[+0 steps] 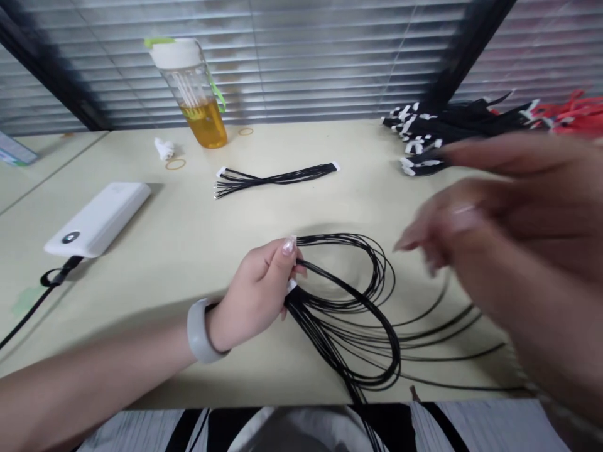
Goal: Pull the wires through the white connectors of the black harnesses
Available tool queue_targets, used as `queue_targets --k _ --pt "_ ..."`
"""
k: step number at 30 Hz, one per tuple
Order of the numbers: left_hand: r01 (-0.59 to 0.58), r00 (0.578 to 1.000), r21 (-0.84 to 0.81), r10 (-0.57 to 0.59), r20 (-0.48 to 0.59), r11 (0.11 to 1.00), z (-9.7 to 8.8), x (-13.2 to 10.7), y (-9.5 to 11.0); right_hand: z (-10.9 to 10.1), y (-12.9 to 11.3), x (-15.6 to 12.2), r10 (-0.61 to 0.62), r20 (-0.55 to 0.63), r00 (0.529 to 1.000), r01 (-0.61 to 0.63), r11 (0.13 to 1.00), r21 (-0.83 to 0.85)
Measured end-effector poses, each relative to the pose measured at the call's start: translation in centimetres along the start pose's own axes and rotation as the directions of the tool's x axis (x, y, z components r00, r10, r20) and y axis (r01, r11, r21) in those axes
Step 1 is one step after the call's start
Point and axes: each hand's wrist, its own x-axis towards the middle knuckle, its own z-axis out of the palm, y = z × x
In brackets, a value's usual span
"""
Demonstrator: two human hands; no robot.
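My left hand [264,282] is closed in a pinch on a bundle of thin black wires [358,314] with white connectors at the gripped end. The wires loop out to the right over the table and hang past its front edge. A pale bracelet sits on my left wrist. My right hand [494,220] hovers close to the camera at the right, above the loose wire loops. It is smeared by motion, its fingers pointing left, and nothing shows clearly in it.
A second black wire bundle [276,177] lies mid-table. A heap of black and red wire harnesses [452,125] sits at the back right. A bottle of yellow liquid [195,94], a white power bank [101,216] with cable, rubber bands [175,164] and a cream table [188,251] fill the left.
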Motion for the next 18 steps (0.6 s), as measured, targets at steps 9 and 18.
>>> queue_targets --k 9,18 --pt "0.049 0.995 -0.045 -0.045 0.093 0.998 -0.3 -0.3 -0.2 3.3 0.3 -0.7 -0.219 0.266 0.939 0.270 0.947 -0.172" --pt "0.015 0.989 -0.002 -0.014 0.145 1.000 -0.3 -0.3 -0.2 3.5 0.1 -1.1 -0.273 0.273 0.923 0.345 0.900 -0.267"
